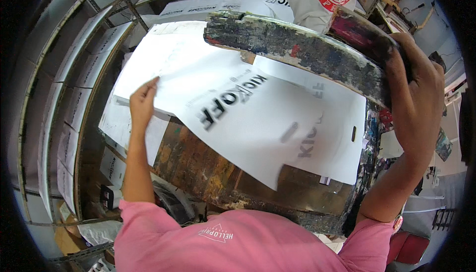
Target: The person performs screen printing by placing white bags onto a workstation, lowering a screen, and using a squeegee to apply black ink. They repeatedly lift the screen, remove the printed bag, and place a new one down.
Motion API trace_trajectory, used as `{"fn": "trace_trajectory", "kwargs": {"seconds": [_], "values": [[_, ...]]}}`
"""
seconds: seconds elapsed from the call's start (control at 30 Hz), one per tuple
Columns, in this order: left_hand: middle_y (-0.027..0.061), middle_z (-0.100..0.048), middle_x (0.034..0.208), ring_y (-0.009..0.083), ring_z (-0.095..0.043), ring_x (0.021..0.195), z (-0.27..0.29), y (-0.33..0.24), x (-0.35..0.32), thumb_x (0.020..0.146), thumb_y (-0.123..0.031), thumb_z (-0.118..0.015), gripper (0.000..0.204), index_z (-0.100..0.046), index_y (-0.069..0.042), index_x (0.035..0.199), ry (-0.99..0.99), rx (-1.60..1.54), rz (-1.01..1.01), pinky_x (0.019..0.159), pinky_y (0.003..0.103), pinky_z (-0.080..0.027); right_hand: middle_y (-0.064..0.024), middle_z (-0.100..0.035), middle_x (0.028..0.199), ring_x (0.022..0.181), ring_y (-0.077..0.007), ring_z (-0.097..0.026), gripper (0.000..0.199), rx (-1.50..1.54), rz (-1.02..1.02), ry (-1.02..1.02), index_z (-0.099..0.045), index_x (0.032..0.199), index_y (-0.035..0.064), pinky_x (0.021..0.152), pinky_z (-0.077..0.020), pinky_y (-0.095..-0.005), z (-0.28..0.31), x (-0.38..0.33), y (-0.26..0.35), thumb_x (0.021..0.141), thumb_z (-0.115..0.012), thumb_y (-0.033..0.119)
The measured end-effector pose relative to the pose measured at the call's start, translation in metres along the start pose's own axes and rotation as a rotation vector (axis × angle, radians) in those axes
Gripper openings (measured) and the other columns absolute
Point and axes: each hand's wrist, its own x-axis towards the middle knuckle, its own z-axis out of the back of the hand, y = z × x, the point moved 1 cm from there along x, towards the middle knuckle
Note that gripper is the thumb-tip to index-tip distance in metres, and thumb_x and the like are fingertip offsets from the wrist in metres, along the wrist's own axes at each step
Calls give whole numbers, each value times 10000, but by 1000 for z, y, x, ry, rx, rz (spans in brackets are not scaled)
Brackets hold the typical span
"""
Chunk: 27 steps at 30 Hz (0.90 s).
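The left hand (143,101), left of centre in the frame, pinches the edge of a white printed sheet (238,128) between thumb and fingertips. The right hand (421,86), at the upper right, is curled over the end of a dark, paint-crusted frame (297,48); some of its fingers are hidden behind the edge.

The white printed sheet stretches from the left hand across the centre of the frame, bowed and slightly blurred, with bold black lettering across its middle and a loose corner hanging toward the lower centre. It overlaps a second white sheet (342,143) at the right, which has greyer lettering and a dark slot near its right edge. Exactly where the two part is hard to tell.

Beneath them is a brown, paint-stained surface (198,158). More white sheets stand on a metal rack (79,172) along the left side. At the top, a person in a pale shirt (307,4) with a red print is near the frame.
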Motion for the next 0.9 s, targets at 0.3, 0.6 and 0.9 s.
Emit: {"fn": "trace_trajectory", "kwargs": {"seconds": [0.3,0.6,0.9], "values": [[283,-527,1455,446,-455,1392,57,84,113,995,-495,-596,740,-363,-98,1576,-352,769,8,1138,553,-349,-237,-703,877,846,-422,-638,449,167,-57,-132,-671,1211,57,861,-446,-464,0,-13,13,928,-642,405],[278,-514,1429,380,-517,1344,-51,-164,-210,905,-831,-395,1066,-281,20,1537,559,-1616,587,1186,548,-354,-199,-639,1133,1025,-383,-617,418,443,190,704,-642,1253,66,906,-480,-475,-49,-138,29,879,-717,238],[264,-555,1379,350,-583,1269,-108,-88,-261,932,-850,-263,1048,-361,34,1488,544,-1239,1075,1118,495,-443,-137,-664,1028,1015,-353,-641,392,369,151,318,-612,1313,167,865,-490,-474,-314,-90,-50,931,-666,236]]}}
